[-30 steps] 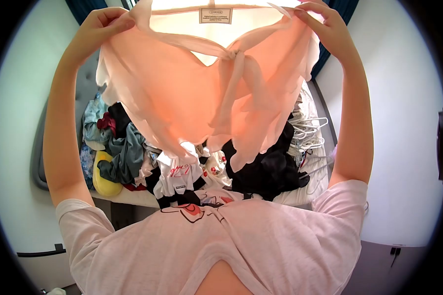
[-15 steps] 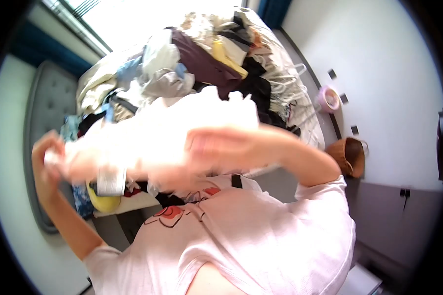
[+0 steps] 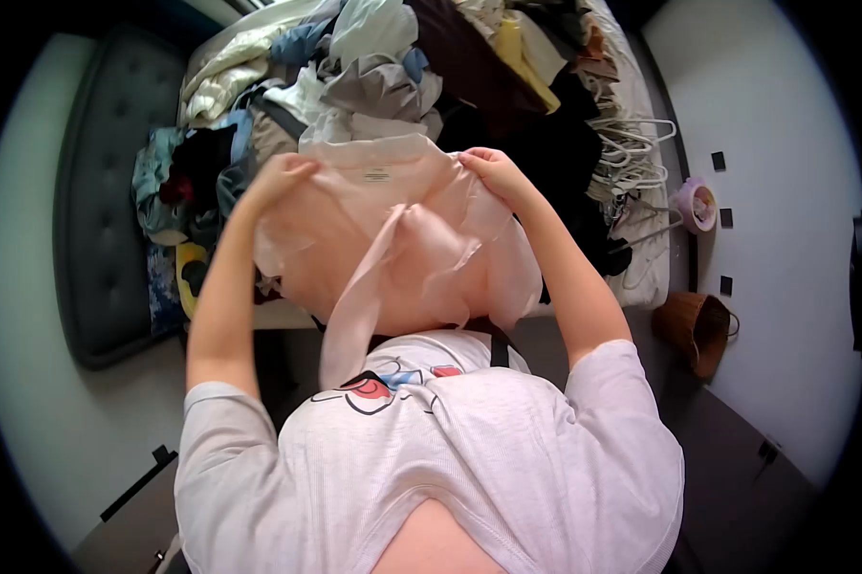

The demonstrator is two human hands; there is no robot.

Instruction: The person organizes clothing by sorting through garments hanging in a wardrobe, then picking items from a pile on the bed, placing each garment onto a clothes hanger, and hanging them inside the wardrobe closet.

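A pale pink blouse with a thin, sheer look hangs between my two hands, its neckline upward and a small label inside the collar. My left hand pinches it at the left shoulder. At the opposite shoulder, my right hand grips the fabric with thumb and fingers. A long tie or strip of the same cloth dangles down the front toward my body. Behind the blouse, a grey garment lies in the heap on the bed.
Piled clothes cover the bed, among them a black garment and a yellow one. White hangers lie along its right edge. A pink round container and a brown basket stand near the wall. The grey headboard is at left.
The blouse was a bright, blurred bundle stretched sideways between my hands; now it hangs spread by the shoulders. Both hands have moved up, the left one rightward. My view has tilted downward.
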